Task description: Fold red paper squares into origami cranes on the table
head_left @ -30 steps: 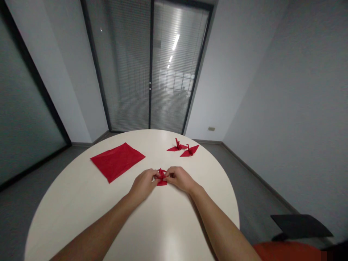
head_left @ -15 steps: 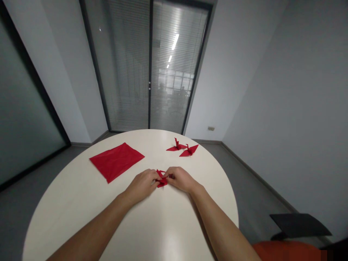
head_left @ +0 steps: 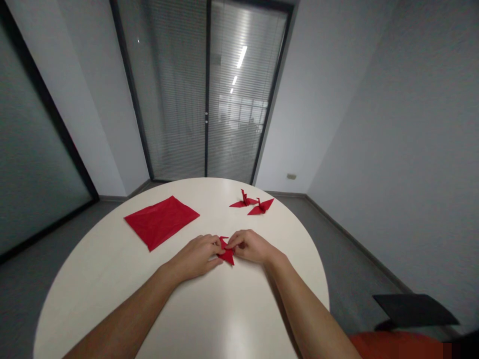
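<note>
A small folded red paper crane (head_left: 227, 257) is between my two hands, low over the middle of the white round table (head_left: 194, 319). My left hand (head_left: 202, 254) grips its left side with bent fingers. On the other side, my right hand (head_left: 250, 246) pinches the paper between thumb and fingers. A thin pointed strip of the crane sticks up at the far side, and a wing-like flap points toward me. My fingers cover part of the folds.
Two finished-looking red paper cranes (head_left: 244, 200) (head_left: 262, 206) stand at the table's far right. A stack or sheet of red paper (head_left: 161, 222) lies at the left. A chair with a black armrest (head_left: 415, 308) and orange seat (head_left: 396, 344) is at the lower right.
The paper crane has turned and shifted slightly toward me, with a flap now pointing down and right. My left fingers have spread a little around it; the other cranes stay put.
</note>
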The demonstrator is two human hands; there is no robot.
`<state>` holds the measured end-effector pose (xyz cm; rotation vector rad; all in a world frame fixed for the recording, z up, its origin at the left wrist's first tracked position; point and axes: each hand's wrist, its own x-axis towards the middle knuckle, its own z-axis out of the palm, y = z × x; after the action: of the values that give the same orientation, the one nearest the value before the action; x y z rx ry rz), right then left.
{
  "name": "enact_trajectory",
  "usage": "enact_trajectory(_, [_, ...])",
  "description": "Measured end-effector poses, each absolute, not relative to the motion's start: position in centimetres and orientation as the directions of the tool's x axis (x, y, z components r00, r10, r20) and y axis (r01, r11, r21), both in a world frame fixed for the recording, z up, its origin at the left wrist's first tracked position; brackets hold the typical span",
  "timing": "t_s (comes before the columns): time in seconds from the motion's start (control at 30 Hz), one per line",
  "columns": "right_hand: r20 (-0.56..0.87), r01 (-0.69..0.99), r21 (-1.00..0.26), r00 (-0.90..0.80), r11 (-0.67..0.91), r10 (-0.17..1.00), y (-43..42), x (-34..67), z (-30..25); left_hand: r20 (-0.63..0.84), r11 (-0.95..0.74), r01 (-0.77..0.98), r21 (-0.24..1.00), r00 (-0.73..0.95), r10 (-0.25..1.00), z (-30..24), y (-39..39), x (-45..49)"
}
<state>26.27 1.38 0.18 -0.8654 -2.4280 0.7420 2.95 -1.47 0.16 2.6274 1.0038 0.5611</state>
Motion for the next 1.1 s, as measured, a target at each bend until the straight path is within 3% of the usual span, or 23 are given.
enact_trajectory(0.27, [0.2,0.516,-0.587,-0.654,0.624,0.73,1.6,26.8,-0.1,0.268,-0.743,0.572,0.348,0.698,0.664,0.3,-1.4,3.1])
enact_trajectory(0.53, [0.227,0.591,-0.387,-0.683,0.708,0.694,-0.1,25.3,1.7,0.238,-0.717,0.684,0.136,0.68,0.693,0.1,-1.3,3.5])
enact_trajectory(0.8, [0.182,0.711,-0.126,-0.668,0.691,0.721,-0.7,24.2,2.0,0.256,-0.652,0.738,0.173,0.606,0.753,-0.7,-1.3,3.4])
enact_trajectory(1.1, [0.035,0.788,-0.004,-0.615,0.615,0.788,-2.2,23.2,3.8,0.189,-0.642,0.755,0.136,0.616,0.765,0.7,-1.8,2.6])
